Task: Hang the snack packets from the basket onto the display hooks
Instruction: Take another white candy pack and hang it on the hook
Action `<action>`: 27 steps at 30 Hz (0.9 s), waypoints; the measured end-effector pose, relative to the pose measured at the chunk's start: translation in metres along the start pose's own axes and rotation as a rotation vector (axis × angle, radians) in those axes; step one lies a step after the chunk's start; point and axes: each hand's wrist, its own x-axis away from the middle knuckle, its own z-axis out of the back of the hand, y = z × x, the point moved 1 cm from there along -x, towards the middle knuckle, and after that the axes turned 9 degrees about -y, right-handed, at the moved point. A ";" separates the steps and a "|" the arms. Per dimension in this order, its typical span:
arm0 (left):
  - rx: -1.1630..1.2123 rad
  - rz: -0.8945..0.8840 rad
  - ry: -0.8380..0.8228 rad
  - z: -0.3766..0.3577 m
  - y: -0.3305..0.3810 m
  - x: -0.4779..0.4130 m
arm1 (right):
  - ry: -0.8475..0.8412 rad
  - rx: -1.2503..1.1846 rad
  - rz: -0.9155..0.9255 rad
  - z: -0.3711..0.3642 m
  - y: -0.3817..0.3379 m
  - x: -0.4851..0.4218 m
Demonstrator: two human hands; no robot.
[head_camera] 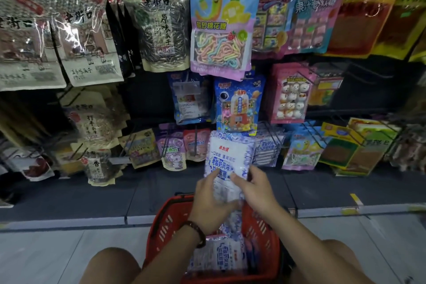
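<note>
Dozens of bags hang on the display rack (147, 99), row over row. What sits below it?

A red basket (161, 219) on the floor, between the person's knees. More blue-and-white packets (221, 256) lie inside it.

And the one being handled?

One white packet with blue print (228, 152) is held upright above the basket, in front of the bottom row. Its top edge is just under the blue bag that hangs there. I cannot tell whether it sits on a hook (195, 143).

Where are the fingers on it?

Both hands grip its lower half. The left hand (209, 200) holds the lower left side, thumb on the printed face and fingers curled round behind. The right hand (255, 189) pinches the lower right side, fingertips pressed on the front near the left thumb. The upper half stands free above both hands.

Anything smaller?

A dark beaded bracelet (198, 233) on the left wrist.
</note>
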 end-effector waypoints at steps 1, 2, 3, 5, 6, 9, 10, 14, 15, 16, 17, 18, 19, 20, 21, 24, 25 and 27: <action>0.054 -0.010 -0.046 -0.004 0.000 -0.004 | -0.033 0.040 0.013 -0.006 -0.001 0.001; 0.125 -0.036 -0.043 -0.006 -0.002 -0.008 | -0.073 0.083 0.026 -0.010 -0.001 0.002; 0.188 -0.041 -0.008 -0.006 -0.002 -0.011 | -0.119 0.121 0.034 -0.013 -0.004 0.003; 0.262 -0.021 0.098 0.000 0.000 -0.016 | -0.177 0.192 0.032 -0.011 -0.005 0.005; 0.288 -0.010 0.133 0.005 0.001 -0.018 | -0.172 0.227 0.039 -0.006 -0.005 0.004; 0.365 0.039 0.112 0.017 0.004 -0.019 | 0.016 0.271 0.054 0.015 -0.002 -0.004; 0.385 0.053 0.078 0.021 0.001 -0.019 | 0.094 0.242 0.025 0.023 -0.001 -0.008; 0.347 0.026 0.002 0.032 -0.004 -0.026 | 0.080 0.022 -0.101 0.040 0.001 -0.024; 0.362 0.031 -0.009 0.033 -0.004 -0.028 | 0.050 0.003 -0.081 0.041 0.004 -0.028; 0.375 0.041 -0.016 0.034 -0.004 -0.030 | 0.040 -0.006 -0.066 0.042 0.004 -0.031; 0.387 0.045 -0.023 0.034 -0.001 -0.032 | 0.032 -0.012 -0.041 0.042 0.004 -0.032; 0.390 0.045 -0.031 0.034 -0.001 -0.036 | 0.033 -0.022 -0.026 0.043 0.006 -0.033; 0.378 0.041 -0.043 0.034 -0.001 -0.039 | 0.029 -0.033 -0.014 0.044 0.006 -0.033; 0.351 0.040 -0.046 0.034 -0.001 -0.043 | 0.030 -0.047 -0.013 0.045 0.006 -0.034; 0.314 0.038 -0.034 0.034 0.001 -0.046 | 0.031 -0.058 -0.012 0.048 0.005 -0.035; 0.242 -0.013 -0.008 0.029 0.005 -0.057 | 0.036 -0.061 -0.025 0.054 0.005 -0.037; 0.234 -0.039 0.002 0.026 0.006 -0.061 | 0.036 -0.051 -0.018 0.057 0.005 -0.039; 0.221 -0.058 0.017 0.021 0.006 -0.073 | 0.057 -0.014 -0.023 0.067 0.012 -0.044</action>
